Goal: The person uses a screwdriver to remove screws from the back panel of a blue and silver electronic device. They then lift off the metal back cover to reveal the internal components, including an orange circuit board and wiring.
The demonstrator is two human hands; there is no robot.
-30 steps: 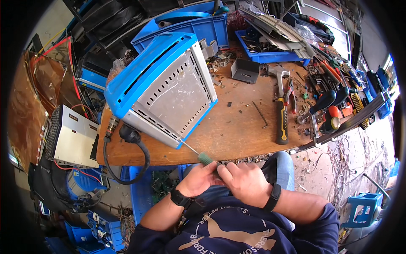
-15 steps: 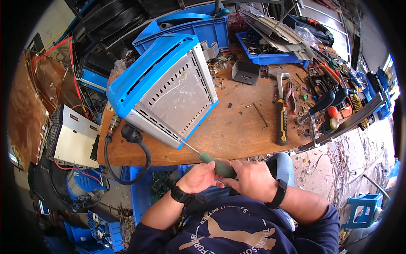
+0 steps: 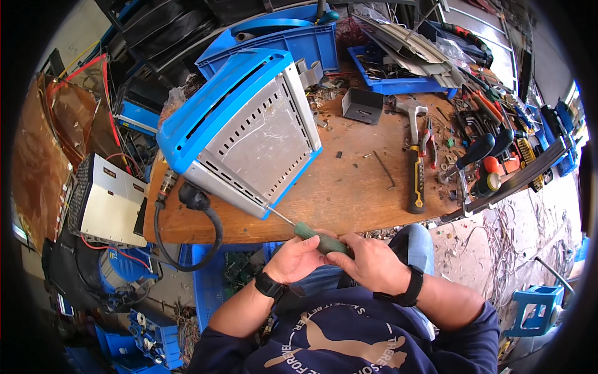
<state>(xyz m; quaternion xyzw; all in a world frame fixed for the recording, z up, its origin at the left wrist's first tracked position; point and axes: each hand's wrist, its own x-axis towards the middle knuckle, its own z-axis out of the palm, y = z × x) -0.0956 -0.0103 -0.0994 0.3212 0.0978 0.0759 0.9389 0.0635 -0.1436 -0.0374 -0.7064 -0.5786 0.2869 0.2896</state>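
A screwdriver point(image 3: 310, 232) with a green handle slants up and to the left. Its tip meets the near bottom corner of a silver metal case point(image 3: 258, 146) with blue edge trim and rows of slots. My right hand point(image 3: 378, 267) is wrapped round the back end of the handle, thumb along it. Lower down the handle, my left hand point(image 3: 293, 260) curls against it with the thumb on top; its lower fingers are partly hidden. Thick black cable point(image 3: 218, 230) with round connectors loops from the case's left end over the table edge.
On the wooden table point(image 3: 349, 199) lie a hammer point(image 3: 415, 181), pliers point(image 3: 428, 140), a hex key point(image 3: 384, 170) and a small black box point(image 3: 362, 106). Many hand tools crowd the right side. Blue crates point(image 3: 293, 51) stand behind; another blue crate point(image 3: 208, 293) sits below the table.
My right hand has turned on the handle and its fingers have shifted. My left hand has moved slightly. The case stays where it was.
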